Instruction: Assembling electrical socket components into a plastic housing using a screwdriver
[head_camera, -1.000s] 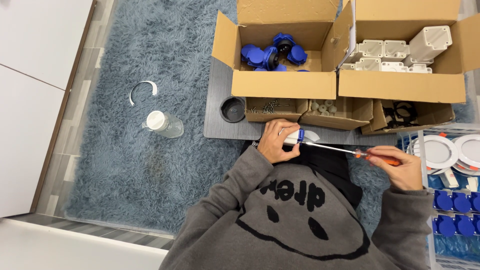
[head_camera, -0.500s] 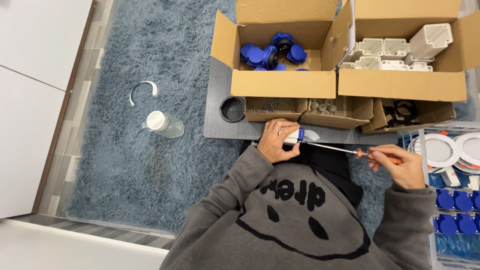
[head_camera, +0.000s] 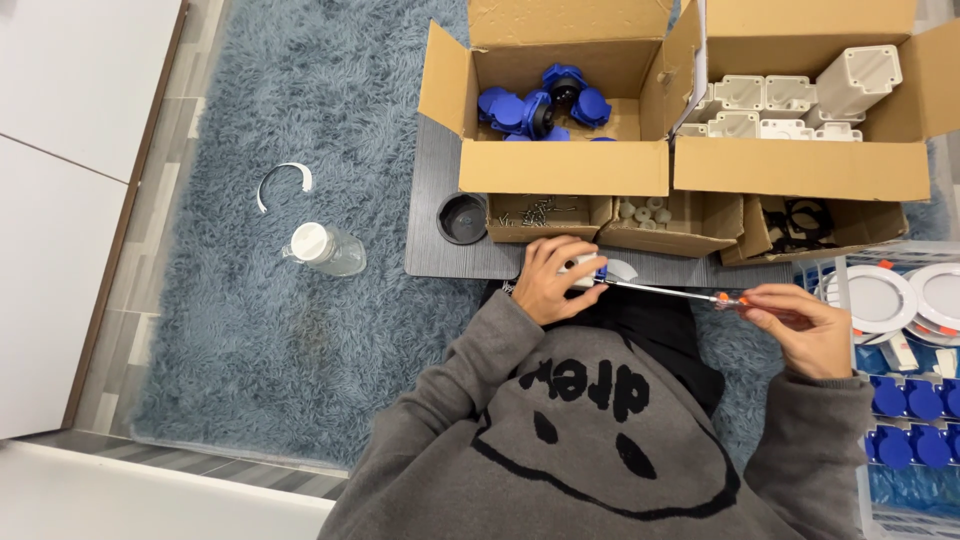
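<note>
Left hand is clasping a small white-and-blue part; right hand is gripping the screwdriver, its shaft lying level, tip at the part.

I see a small white part with a blue piece lying at the near edge of the dark tabletop, wrapped in my left hand so that only a bit of it shows. A screwdriver lies almost level, its thin metal shaft running from that part out to the right, tip at the part. Its orange handle sits in my right hand, off the tabletop's right near corner.
</note>
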